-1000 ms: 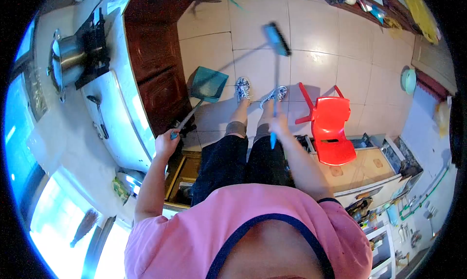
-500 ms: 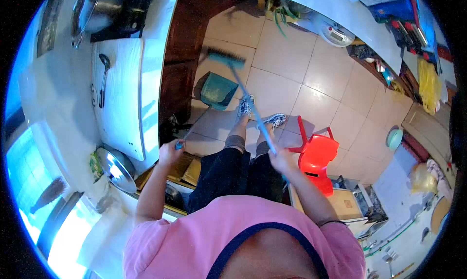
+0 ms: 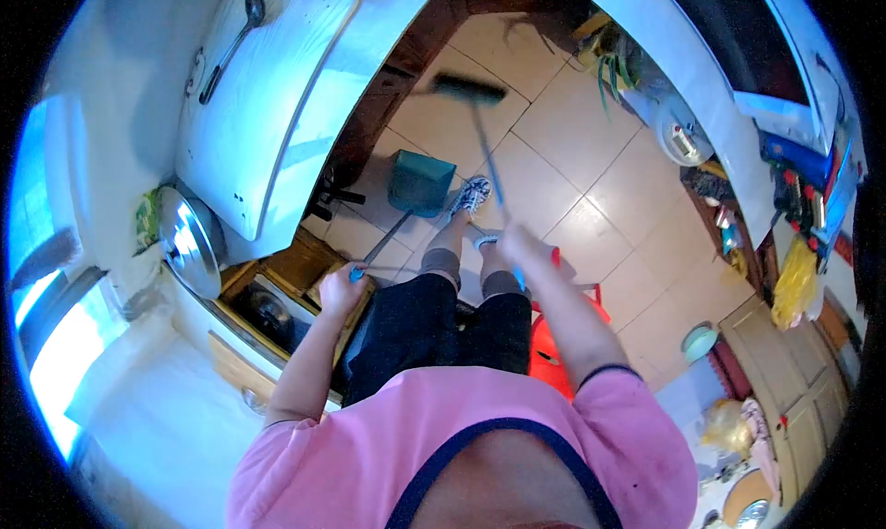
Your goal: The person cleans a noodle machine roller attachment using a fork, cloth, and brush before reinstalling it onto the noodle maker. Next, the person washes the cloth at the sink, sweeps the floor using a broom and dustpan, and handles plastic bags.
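My left hand (image 3: 341,290) is closed round the end of the dustpan's long handle. The teal dustpan (image 3: 421,184) rests on the tiled floor (image 3: 544,165), just left of my shoe (image 3: 472,195). My right hand (image 3: 524,247), blurred, grips the blue handle of the broom. The broom's dark head (image 3: 469,89) is beyond the dustpan and slightly to its right, apart from it and smeared by motion.
A red chair (image 3: 552,363) stands partly hidden behind my right forearm. White counters run along the left (image 3: 318,132) and the upper right (image 3: 688,77). An open drawer (image 3: 268,312) is beside my left arm. A green bowl (image 3: 700,342) lies at the right.
The view has turned, bringing more of the right-hand counter in. The broom head swung left to near the dustpan, then moved right of it. Both hands keep their grips.
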Demonstrator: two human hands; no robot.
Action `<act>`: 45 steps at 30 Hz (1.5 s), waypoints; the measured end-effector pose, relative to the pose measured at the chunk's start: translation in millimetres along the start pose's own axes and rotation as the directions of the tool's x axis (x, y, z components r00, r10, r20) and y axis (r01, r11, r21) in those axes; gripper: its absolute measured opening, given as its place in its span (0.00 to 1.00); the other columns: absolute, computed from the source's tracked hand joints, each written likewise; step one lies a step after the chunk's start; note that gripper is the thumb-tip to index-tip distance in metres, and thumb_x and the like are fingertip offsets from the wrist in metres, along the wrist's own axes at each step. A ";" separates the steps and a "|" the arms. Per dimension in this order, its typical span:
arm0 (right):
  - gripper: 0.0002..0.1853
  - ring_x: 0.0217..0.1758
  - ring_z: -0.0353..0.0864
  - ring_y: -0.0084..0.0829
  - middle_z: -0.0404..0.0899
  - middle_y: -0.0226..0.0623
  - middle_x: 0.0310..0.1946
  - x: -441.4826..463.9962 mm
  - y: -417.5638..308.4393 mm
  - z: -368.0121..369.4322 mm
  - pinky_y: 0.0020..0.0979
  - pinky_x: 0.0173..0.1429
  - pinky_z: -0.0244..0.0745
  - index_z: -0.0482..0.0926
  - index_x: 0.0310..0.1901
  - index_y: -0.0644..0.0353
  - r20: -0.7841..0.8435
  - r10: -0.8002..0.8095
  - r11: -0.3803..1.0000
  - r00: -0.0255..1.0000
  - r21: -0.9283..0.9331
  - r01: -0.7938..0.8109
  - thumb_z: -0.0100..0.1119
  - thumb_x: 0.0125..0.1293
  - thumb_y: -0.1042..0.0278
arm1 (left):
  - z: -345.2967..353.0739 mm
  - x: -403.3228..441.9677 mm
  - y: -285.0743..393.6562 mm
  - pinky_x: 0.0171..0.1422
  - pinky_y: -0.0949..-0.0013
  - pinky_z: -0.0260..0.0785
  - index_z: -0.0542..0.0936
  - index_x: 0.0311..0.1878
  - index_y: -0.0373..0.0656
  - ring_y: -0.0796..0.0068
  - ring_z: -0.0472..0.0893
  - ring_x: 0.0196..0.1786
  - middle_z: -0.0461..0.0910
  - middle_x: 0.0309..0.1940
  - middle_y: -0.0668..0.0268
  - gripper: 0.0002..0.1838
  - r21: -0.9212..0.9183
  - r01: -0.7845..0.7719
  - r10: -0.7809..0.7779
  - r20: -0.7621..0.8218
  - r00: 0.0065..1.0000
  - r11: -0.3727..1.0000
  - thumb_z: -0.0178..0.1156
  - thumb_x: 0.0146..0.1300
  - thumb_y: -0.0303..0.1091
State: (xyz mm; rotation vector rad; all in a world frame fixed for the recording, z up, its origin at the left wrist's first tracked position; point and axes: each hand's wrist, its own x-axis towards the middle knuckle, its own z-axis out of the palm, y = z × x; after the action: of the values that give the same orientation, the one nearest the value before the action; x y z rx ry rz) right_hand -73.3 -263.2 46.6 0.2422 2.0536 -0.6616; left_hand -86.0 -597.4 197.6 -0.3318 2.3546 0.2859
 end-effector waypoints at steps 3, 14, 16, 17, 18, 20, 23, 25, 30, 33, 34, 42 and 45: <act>0.34 0.41 0.78 0.50 0.77 0.56 0.36 -72.1 7.7 54.9 0.47 0.47 0.72 0.53 0.66 0.48 0.078 -0.112 0.994 0.991 0.015 0.111 0.48 0.56 0.68 | 1.4 -2.9 -3.9 0.41 0.58 0.71 0.81 0.40 0.55 0.56 0.79 0.34 0.80 0.29 0.56 0.13 0.027 0.002 -0.002 0.004 1.000 1.000 0.58 0.51 0.44; 0.29 0.29 0.78 0.33 0.76 0.47 0.29 -85.1 47.8 -62.7 0.37 0.34 0.73 0.57 0.65 0.47 -0.200 0.058 0.986 0.978 0.163 -0.025 0.48 0.60 0.68 | 50.1 -91.0 -72.5 0.40 0.57 0.72 0.80 0.41 0.57 0.54 0.79 0.33 0.79 0.27 0.55 0.14 -0.103 0.103 -0.109 -0.048 0.993 0.989 0.58 0.49 0.43; 0.31 0.19 0.76 0.38 0.74 0.46 0.19 -47.4 26.7 -108.2 0.39 0.25 0.73 0.54 0.66 0.50 -0.286 0.040 0.981 0.957 0.195 0.018 0.44 0.58 0.69 | 62.5 -111.5 -82.1 0.39 0.56 0.71 0.80 0.41 0.56 0.54 0.79 0.32 0.79 0.27 0.54 0.14 -0.115 0.148 -0.154 -0.046 0.987 0.982 0.58 0.49 0.43; 0.32 0.15 0.74 0.34 0.73 0.42 0.17 -18.0 28.5 -116.5 0.35 0.19 0.70 0.54 0.66 0.52 -0.320 0.045 0.966 0.946 0.255 0.040 0.44 0.57 0.71 | 75.6 -119.0 -92.6 0.39 0.56 0.71 0.80 0.41 0.56 0.54 0.79 0.32 0.79 0.27 0.54 0.14 -0.140 0.142 -0.152 -0.065 0.986 0.980 0.58 0.49 0.43; 0.31 0.15 0.74 0.34 0.73 0.41 0.17 1.1 13.5 -124.8 0.35 0.19 0.70 0.55 0.65 0.53 -0.303 0.118 0.956 0.946 0.293 -0.025 0.44 0.57 0.71 | 84.4 -124.7 -99.3 0.38 0.56 0.71 0.80 0.41 0.55 0.53 0.79 0.32 0.79 0.27 0.53 0.14 -0.161 0.138 -0.153 -0.083 0.985 0.977 0.58 0.49 0.43; 0.30 0.18 0.75 0.33 0.73 0.41 0.19 44.9 0.7 -115.3 0.35 0.23 0.71 0.58 0.64 0.54 -0.192 0.195 0.923 0.962 0.367 -0.114 0.47 0.57 0.71 | 85.4 -134.8 -95.3 0.38 0.56 0.70 0.80 0.41 0.55 0.53 0.79 0.32 0.79 0.26 0.53 0.14 -0.191 0.207 -0.224 -0.071 0.972 0.959 0.58 0.50 0.43; 0.30 0.24 0.77 0.37 0.76 0.45 0.24 66.0 13.8 -15.2 0.39 0.29 0.73 0.58 0.63 0.55 -0.084 0.025 0.988 0.996 0.154 -0.011 0.48 0.57 0.70 | 103.2 -143.4 -101.1 0.38 0.56 0.70 0.80 0.41 0.55 0.53 0.79 0.33 0.79 0.26 0.52 0.14 -0.192 0.275 -0.286 -0.035 0.957 0.942 0.58 0.50 0.43; 0.30 0.34 0.79 0.44 0.77 0.52 0.31 4.1 -25.7 19.3 0.41 0.39 0.73 0.60 0.62 0.57 0.041 -0.073 0.997 0.997 -0.024 0.074 0.48 0.55 0.69 | 114.0 -142.8 -103.7 0.39 0.56 0.71 0.81 0.41 0.55 0.53 0.79 0.33 0.79 0.27 0.53 0.14 -0.219 0.293 -0.306 -0.027 0.952 0.931 0.58 0.50 0.43; 0.30 0.42 0.79 0.46 0.77 0.53 0.40 -100.9 -76.5 50.2 0.44 0.45 0.73 0.63 0.61 0.55 0.392 -0.036 0.979 0.919 -0.172 0.112 0.47 0.51 0.71 | 120.8 -144.3 -105.0 0.39 0.57 0.71 0.81 0.40 0.55 0.54 0.79 0.34 0.80 0.27 0.54 0.14 -0.215 0.269 -0.291 -0.079 0.953 0.939 0.58 0.49 0.44; 0.29 0.39 0.80 0.45 0.78 0.51 0.39 -131.6 -82.4 34.8 0.44 0.42 0.74 0.64 0.60 0.54 0.479 -0.048 0.959 0.877 -0.223 0.174 0.46 0.52 0.69 | 96.2 -148.7 -91.8 0.41 0.57 0.70 0.81 0.40 0.54 0.52 0.79 0.35 0.79 0.29 0.53 0.13 -0.194 0.287 -0.310 -0.097 0.946 0.938 0.58 0.50 0.43; 0.29 0.31 0.79 0.40 0.78 0.48 0.34 -141.0 -70.5 31.5 0.40 0.35 0.74 0.63 0.61 0.50 0.421 -0.109 0.958 0.900 -0.196 0.208 0.47 0.54 0.68 | 89.1 -150.5 -88.9 0.42 0.57 0.70 0.81 0.40 0.54 0.52 0.78 0.36 0.79 0.30 0.52 0.13 -0.184 0.304 -0.325 -0.094 0.941 0.935 0.58 0.51 0.43; 0.30 0.18 0.74 0.30 0.74 0.39 0.22 -175.7 25.5 -39.0 0.31 0.21 0.70 0.57 0.66 0.47 0.021 0.040 0.975 0.999 0.217 -0.044 0.46 0.59 0.68 | 45.0 -136.7 -58.3 0.43 0.58 0.71 0.81 0.40 0.55 0.55 0.80 0.37 0.80 0.31 0.53 0.14 -0.147 0.059 -0.080 -0.145 0.986 0.987 0.57 0.49 0.43; 0.29 0.16 0.72 0.30 0.72 0.39 0.20 -199.3 62.1 -54.9 0.32 0.20 0.69 0.59 0.64 0.50 -0.110 0.191 0.904 0.975 0.407 -0.131 0.47 0.58 0.69 | 11.0 -109.3 -27.6 0.43 0.57 0.72 0.81 0.41 0.56 0.55 0.80 0.36 0.80 0.31 0.54 0.15 -0.038 -0.116 0.112 -0.104 0.988 0.992 0.57 0.48 0.44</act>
State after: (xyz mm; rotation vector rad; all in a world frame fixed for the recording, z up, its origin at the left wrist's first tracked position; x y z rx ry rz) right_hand 21.4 -164.3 213.5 0.7092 1.9922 -0.9791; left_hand 6.4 -603.2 262.9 -0.2373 2.4749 0.3836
